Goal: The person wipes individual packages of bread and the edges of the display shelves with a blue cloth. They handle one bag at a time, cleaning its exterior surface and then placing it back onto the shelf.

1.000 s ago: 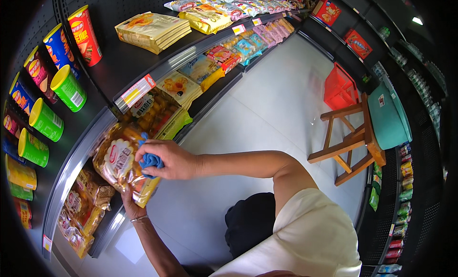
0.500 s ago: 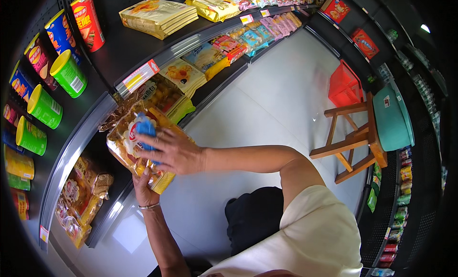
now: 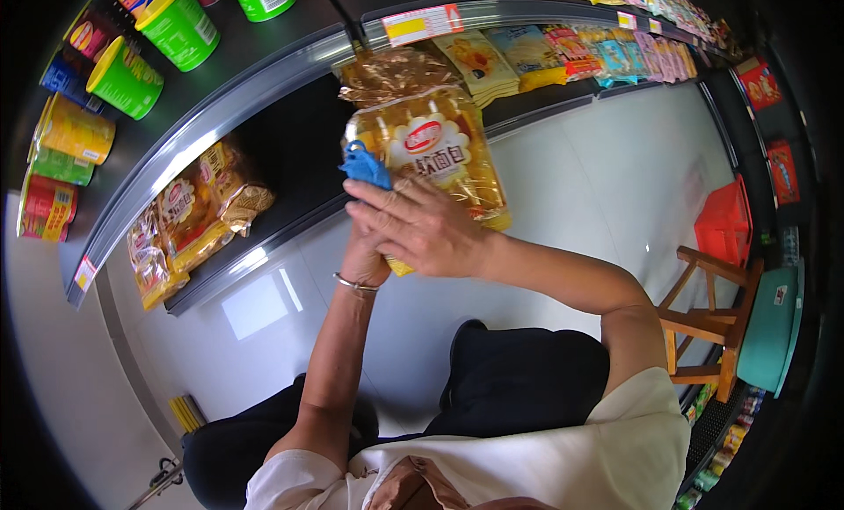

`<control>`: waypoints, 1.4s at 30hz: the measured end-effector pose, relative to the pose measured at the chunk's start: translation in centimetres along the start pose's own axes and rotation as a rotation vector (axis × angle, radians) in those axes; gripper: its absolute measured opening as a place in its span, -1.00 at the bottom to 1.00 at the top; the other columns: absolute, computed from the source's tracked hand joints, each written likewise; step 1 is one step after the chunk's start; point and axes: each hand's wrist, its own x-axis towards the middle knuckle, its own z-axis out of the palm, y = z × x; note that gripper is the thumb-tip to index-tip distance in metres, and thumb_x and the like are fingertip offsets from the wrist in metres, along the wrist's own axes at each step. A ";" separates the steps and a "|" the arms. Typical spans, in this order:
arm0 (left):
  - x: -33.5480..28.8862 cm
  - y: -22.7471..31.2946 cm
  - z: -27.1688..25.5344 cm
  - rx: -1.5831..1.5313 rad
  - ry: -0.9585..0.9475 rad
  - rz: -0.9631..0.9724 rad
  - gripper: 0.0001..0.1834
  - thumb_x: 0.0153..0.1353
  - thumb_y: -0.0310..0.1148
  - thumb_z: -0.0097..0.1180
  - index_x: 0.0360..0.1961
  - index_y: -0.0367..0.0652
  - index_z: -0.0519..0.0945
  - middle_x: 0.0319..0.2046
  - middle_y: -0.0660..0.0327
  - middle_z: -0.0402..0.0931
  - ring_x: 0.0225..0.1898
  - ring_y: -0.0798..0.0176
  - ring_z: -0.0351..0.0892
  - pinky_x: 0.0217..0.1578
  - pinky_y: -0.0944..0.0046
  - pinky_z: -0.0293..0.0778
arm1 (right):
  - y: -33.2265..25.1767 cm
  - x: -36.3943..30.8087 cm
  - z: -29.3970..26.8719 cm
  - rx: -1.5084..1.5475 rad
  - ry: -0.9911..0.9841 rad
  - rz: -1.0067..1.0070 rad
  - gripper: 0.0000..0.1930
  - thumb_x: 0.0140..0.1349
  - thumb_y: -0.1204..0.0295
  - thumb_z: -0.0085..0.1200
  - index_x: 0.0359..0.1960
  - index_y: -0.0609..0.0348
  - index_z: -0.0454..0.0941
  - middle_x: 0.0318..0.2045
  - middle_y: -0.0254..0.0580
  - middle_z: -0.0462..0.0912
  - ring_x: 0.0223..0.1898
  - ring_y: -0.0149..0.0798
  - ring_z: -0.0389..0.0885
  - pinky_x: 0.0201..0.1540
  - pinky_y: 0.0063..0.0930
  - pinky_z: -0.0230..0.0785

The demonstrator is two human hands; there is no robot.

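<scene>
A clear and gold bag of soft bread (image 3: 438,149) is tilted in front of the lower shelf, its crinkled brown top end pointing away from me. My left hand (image 3: 362,253), with a silver bangle at the wrist, grips the bag's near left end; its fingers are largely hidden. Over it and the bag lies my right hand (image 3: 426,227), its fingers pointing left. A bunched blue cloth (image 3: 366,165) sticks out past those fingertips, against the bag's left side. Other bread bags (image 3: 189,207) rest on the lower shelf to the left.
The upper shelf's metal edge (image 3: 264,83) curves close above the bag. Green canisters (image 3: 180,28) stand on it. Flat snack packs (image 3: 527,57) line the lower shelf farther right. A wooden stool (image 3: 703,321), a teal tub (image 3: 772,325) and a red basket (image 3: 724,218) are at the right.
The view has swung left. The bag has turned more upright, with its printed front facing up. My right hand and the blue cloth have moved from its face to its near left side.
</scene>
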 end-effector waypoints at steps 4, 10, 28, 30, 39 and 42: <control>-0.1 0.4 0.6 -0.012 -0.076 -0.006 -0.26 0.04 -0.50 0.36 0.25 -0.18 0.29 0.12 0.17 0.46 0.12 0.21 0.49 0.16 0.17 0.44 | 2.6 0.2 -0.6 -0.017 0.069 0.077 -0.45 0.10 0.50 0.21 0.20 0.23 0.46 0.29 -0.10 0.40 0.17 -0.02 0.48 0.19 -0.07 0.33; -0.3 0.6 2.5 0.034 -0.116 -0.005 -0.25 0.02 -0.56 0.39 0.24 -0.22 0.29 0.13 0.16 0.47 0.13 0.22 0.49 0.17 0.18 0.43 | 8.8 -0.6 -3.8 -0.052 0.245 0.399 -0.58 0.23 0.47 0.11 0.14 0.31 0.47 0.22 -0.05 0.46 0.16 0.00 0.50 0.20 -0.23 0.37; 0.3 0.0 0.6 0.046 -0.045 -0.005 -0.27 0.01 -0.48 0.40 0.21 -0.25 0.32 0.12 0.15 0.48 0.11 0.19 0.51 0.15 0.17 0.44 | 11.0 -2.5 -3.0 -0.023 0.283 0.445 -0.62 0.28 0.58 0.00 0.15 0.22 0.49 0.17 -0.06 0.53 0.22 -0.10 0.48 0.27 -0.35 0.31; 0.3 0.5 0.2 0.001 -0.023 0.009 -0.28 0.05 -0.49 0.35 0.24 -0.27 0.30 0.13 0.12 0.47 0.11 0.16 0.51 0.13 0.14 0.47 | 11.5 -2.9 -3.5 0.031 0.373 0.519 -0.65 0.25 0.58 0.02 0.09 0.25 0.51 0.11 -0.03 0.57 0.14 -0.03 0.56 0.19 -0.34 0.39; 0.8 1.0 -1.5 -0.131 0.006 0.107 -0.33 0.15 -0.48 0.25 0.28 -0.25 0.26 0.13 0.07 0.46 0.13 0.09 0.51 0.15 0.07 0.49 | 4.9 -2.2 -1.1 0.139 0.219 0.354 -0.63 0.20 0.64 0.04 0.08 0.27 0.51 0.13 -0.06 0.53 0.13 -0.02 0.53 0.16 -0.29 0.42; 0.9 0.7 -1.7 -0.182 0.037 0.129 -0.38 0.18 -0.47 0.22 0.26 -0.24 0.30 0.10 0.09 0.49 0.10 0.11 0.54 0.13 0.09 0.50 | 1.4 -1.9 0.0 0.244 0.154 0.277 -0.63 0.17 0.64 0.07 0.06 0.29 0.53 0.12 -0.06 0.53 0.12 -0.03 0.53 0.15 -0.29 0.43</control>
